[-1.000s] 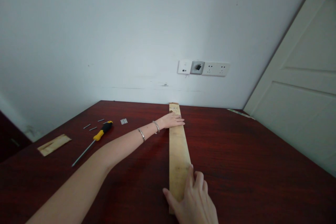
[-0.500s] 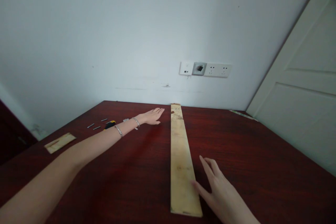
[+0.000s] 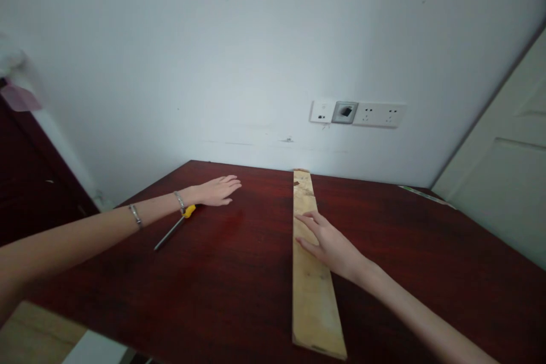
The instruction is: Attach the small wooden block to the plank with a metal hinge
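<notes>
A long pale wooden plank (image 3: 313, 290) lies lengthwise on the dark red table (image 3: 239, 273), its far end at the wall. My right hand (image 3: 326, 242) rests flat on the plank's middle, fingers spread. My left hand (image 3: 215, 190) lies flat and open on the table to the left, with two bracelets on that arm. A screwdriver (image 3: 174, 226) with a yellow handle lies partly under my left wrist, its metal shaft pointing toward me.
A row of wall sockets (image 3: 358, 114) sits above the table's far edge. A white door (image 3: 503, 182) stands at the right. Dark furniture (image 3: 29, 182) is at the left. Pale floor shows past the table's near left corner.
My left hand left the plank's far end and moved left over the screwdriver. My right hand slid from the plank's near end up to its middle. The view turned left.
</notes>
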{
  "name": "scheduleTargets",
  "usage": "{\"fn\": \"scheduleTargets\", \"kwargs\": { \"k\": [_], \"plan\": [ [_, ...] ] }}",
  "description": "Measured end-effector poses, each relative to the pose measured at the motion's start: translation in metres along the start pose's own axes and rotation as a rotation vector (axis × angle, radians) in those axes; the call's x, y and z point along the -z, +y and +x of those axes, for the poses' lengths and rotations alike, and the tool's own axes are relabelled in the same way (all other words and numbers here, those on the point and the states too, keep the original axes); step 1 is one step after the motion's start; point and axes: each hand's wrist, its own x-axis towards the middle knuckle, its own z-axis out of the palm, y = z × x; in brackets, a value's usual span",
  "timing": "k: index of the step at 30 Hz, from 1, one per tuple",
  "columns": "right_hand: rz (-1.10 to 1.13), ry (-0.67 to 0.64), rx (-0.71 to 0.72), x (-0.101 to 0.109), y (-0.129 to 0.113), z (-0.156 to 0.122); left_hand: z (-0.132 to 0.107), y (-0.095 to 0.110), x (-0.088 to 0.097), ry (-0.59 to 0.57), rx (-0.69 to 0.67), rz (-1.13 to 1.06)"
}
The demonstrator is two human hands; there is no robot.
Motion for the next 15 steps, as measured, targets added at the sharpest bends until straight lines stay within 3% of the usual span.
{"fn": "scheduleTargets", "kwargs": {
  "k": [4, 8, 12, 15],
  "plan": [
    [-0.014, -0.053, 0.241, -0.017, -0.022, 0.054, -0.054, -0.044, 0.008, 0.025, 0.112, 0.029],
    [-0.075, -0.125, 0.421, -0.041, -0.055, 0.104, -0.119, -0.077, 0.007, -0.058, 0.272, -0.025],
    [-0.09, -0.195, 0.544, -0.07, -0.09, 0.142, -0.183, -0.091, -0.006, -0.181, 0.539, -0.113],
    [-0.089, -0.22, 0.624, -0.09, -0.113, 0.159, -0.22, -0.088, -0.016, -0.195, 0.675, -0.204]
  ]
}}
